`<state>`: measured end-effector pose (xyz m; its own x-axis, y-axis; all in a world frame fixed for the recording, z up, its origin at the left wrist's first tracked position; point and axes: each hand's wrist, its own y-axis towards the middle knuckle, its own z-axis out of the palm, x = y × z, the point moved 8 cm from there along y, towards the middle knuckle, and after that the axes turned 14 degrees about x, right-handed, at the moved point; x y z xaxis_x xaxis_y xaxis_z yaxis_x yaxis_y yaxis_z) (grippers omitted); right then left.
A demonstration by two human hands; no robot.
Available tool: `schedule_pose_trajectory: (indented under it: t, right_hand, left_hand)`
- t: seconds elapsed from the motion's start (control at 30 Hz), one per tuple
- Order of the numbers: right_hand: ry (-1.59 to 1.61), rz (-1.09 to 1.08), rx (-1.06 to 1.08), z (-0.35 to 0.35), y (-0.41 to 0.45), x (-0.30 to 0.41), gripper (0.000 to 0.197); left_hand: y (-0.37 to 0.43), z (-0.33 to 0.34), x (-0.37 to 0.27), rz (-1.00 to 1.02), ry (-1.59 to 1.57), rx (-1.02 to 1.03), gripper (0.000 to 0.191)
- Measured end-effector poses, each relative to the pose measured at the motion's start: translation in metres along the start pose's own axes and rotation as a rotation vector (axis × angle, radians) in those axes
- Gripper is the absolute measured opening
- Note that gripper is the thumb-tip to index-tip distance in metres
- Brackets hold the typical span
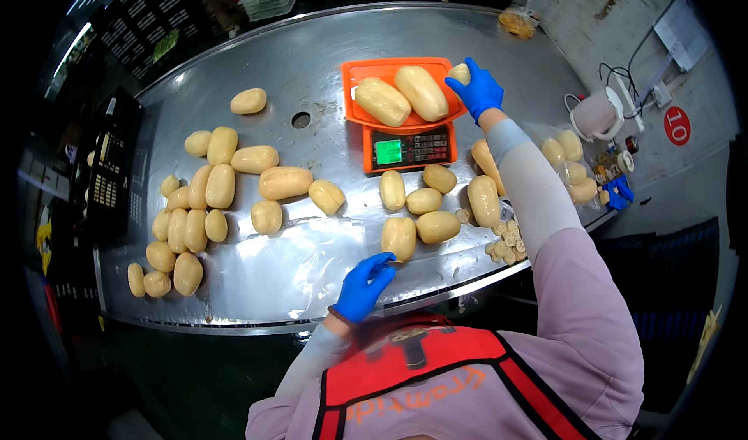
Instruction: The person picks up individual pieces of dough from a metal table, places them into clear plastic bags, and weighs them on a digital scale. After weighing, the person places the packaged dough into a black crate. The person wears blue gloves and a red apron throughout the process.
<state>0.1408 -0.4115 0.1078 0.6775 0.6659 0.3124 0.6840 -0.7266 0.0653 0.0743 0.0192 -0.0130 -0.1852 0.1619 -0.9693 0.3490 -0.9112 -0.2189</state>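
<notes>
My right hand (480, 87), in a blue glove, holds a small peeled lotus root piece (460, 74) at the right rim of an orange digital scale (367, 126). On the scale's pan lie two large lotus root segments, a left one (383, 101) and a right one (422, 93). My left hand (363, 287), also gloved in blue, is low over the table's front part. Its fingers are apart with nothing between them. The fingertips reach the near end of a lotus root segment (399, 238); whether they touch it I cannot tell. Several smaller segments (425, 200) lie between hand and scale.
More lotus root segments (187, 230) spread over the left of the steel table (333, 253), which has a round hole (301, 120). Cut lotus ends (507, 242) lie by my right arm. Bagged segments (570, 159) and an electric kettle (596, 113) stand right. Black crates (108, 165) flank the left edge.
</notes>
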Motion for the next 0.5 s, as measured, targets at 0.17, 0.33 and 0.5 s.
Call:
schedule_pose_trajectory:
  t: [0.17, 0.33, 0.5]
  right_hand:
    - [-0.02, 0.055, 0.048, 0.043, 0.038, 0.006, 0.06]
    - [0.253, -0.084, -0.057, 0.02, 0.049, 0.004, 0.046]
    - [0.582, -0.477, -0.083, 0.019, -0.007, 0.09, 0.034]
  left_hand:
    - [-0.035, -0.036, 0.015, -0.014, 0.001, -0.144, 0.031]
    - [-0.075, -0.071, 0.021, -0.006, -0.058, -0.323, 0.028]
    - [-0.087, -0.086, 0.024, -0.029, -0.051, -0.391, 0.028]
